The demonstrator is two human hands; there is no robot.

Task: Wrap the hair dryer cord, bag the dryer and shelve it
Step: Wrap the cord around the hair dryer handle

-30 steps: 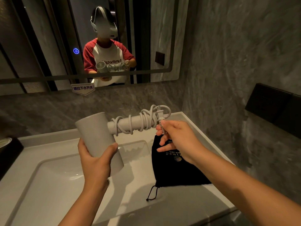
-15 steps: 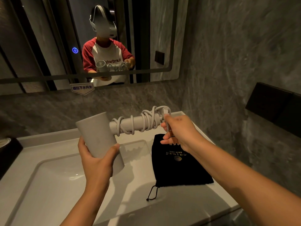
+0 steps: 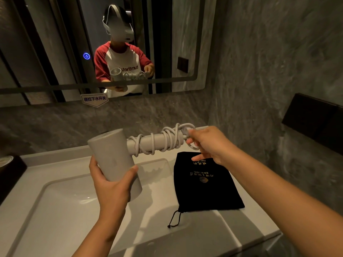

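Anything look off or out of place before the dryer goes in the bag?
Only the cord: its coils on the dryer handle are uneven and bunched toward the end by the right hand. The black bag lies flat beside the sink. No spills or damage visible.

Left hand [image 3: 111, 184] raised, fingers curled in a full grip, thumb on the right. Right hand [image 3: 209, 143] extended forward, fingertips pinched.

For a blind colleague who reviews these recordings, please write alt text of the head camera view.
A person's left hand holds a grey hair dryer by its barrel above a white sink, while the right hand grips the cord end at the wrapped handle. A black drawstring bag lies flat on the counter beside the sink.
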